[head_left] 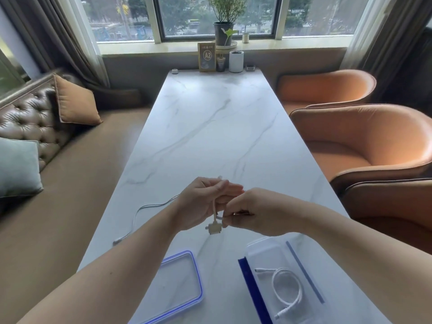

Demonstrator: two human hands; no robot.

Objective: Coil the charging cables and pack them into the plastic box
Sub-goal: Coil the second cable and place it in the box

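The marble counter carries the open plastic box with one coiled white cable inside, its lid alongside, and a loose grey cable. Above, the left hand grips a beige cable; the right hand pinches it near the hanging plugs.

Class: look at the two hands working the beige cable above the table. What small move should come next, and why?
Probably one more wrap: the right hand should draw the beige cable around the left hand again. Its multi-plug end hangs loose, so the coil looks unfinished, while the plastic box holds only a white coiled cable.
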